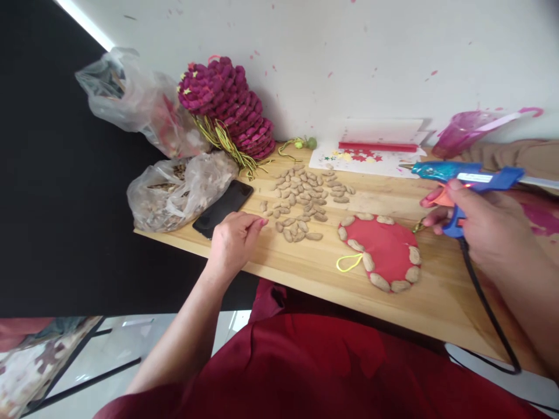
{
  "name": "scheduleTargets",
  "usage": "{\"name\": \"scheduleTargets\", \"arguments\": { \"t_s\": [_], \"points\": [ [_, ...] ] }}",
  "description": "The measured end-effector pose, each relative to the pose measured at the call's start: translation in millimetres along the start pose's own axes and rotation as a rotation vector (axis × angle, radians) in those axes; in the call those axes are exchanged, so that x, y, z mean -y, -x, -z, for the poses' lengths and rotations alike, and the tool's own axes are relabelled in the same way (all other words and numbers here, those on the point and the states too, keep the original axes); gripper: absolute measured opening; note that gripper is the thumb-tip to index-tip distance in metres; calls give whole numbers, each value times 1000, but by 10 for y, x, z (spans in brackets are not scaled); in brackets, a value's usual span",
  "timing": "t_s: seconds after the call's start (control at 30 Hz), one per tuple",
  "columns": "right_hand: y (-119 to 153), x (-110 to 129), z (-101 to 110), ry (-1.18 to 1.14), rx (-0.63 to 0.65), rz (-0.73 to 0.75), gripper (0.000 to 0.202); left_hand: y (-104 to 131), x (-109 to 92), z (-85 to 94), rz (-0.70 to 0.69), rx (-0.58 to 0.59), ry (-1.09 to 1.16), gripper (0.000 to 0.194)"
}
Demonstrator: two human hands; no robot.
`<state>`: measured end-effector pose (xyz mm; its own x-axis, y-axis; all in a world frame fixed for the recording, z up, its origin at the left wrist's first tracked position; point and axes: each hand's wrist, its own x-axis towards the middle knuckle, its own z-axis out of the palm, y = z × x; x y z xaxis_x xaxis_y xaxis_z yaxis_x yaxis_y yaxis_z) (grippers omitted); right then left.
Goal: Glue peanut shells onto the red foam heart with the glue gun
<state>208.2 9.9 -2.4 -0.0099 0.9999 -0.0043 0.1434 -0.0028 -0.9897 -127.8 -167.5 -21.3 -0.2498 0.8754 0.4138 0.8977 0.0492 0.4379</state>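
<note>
My right hand grips a blue glue gun, its nozzle aimed left above the table and its black cord hanging down. Below and left of it lies a red heart with peanuts in shells along much of its rim. A yellow loop sticks out at its notch. My left hand is closed, thumb and fingers pressed together, over the wood beside a black phone; whatever they may hold is hidden. Loose peanuts are spread just right of that hand.
Bundled magenta peanut strings lean at the wall beside plastic bags. White paper holds red and yellow stars. A pink cup and brown discs stand at the back right. The table's front edge is close to my body.
</note>
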Motion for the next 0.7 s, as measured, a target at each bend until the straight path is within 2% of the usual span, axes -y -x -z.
{"name": "scheduleTargets", "arguments": {
  "t_s": [0.2,0.33,0.43,0.7],
  "points": [
    [10,-3,-3,-5,-5,4,43,-12,4,9,-9,4,9,18],
    [21,7,8,-6,-4,20,41,-22,-25,-10,-21,13,4,23],
    [30,13,10,2,6,22,43,-30,-10,-15,-28,18,38,18],
    [15,-18,5,5,-1,35,39,-71,13,-95,-189,135,46,17]
  ]
}}
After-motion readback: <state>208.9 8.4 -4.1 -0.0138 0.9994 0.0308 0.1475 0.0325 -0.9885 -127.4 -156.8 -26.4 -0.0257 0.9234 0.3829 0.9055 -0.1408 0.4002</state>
